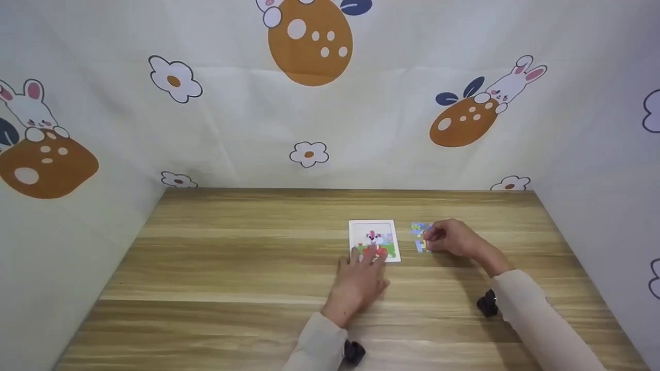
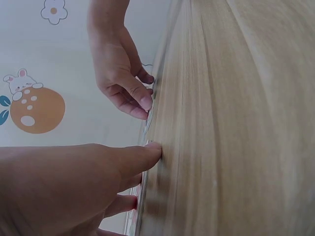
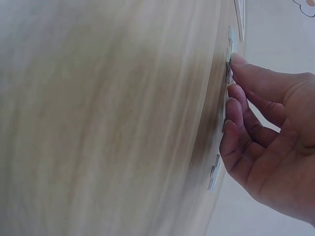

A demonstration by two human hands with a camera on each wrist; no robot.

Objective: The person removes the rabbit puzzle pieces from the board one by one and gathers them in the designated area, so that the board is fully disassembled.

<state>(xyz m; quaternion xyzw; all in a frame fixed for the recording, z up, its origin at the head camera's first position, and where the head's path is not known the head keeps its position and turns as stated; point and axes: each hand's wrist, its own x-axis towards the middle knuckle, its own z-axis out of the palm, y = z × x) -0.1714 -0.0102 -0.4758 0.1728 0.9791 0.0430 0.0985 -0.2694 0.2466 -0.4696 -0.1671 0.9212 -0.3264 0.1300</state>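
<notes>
A small white-framed jigsaw puzzle (image 1: 397,242) lies on the table, showing a cartoon animal on green with its upper part pale. My left hand (image 1: 356,283) rests its spread fingertips on the puzzle's lower part; in the left wrist view the thumb lies along its near edge. To the right of the frame are several loose puzzle pieces (image 1: 416,226), blue and yellow, partly hidden by my right hand (image 1: 456,239). Thumb and fingertips of that hand pinch a puzzle piece (image 3: 228,73) at the table surface, seen edge-on in the right wrist view.
The wood-grain table (image 1: 216,268) is bounded by a printed cloth (image 1: 242,113) at the back and both sides. Another loose piece (image 3: 214,172) lies beside the right hand. Black wrist devices (image 1: 354,352) sit under both cuffs.
</notes>
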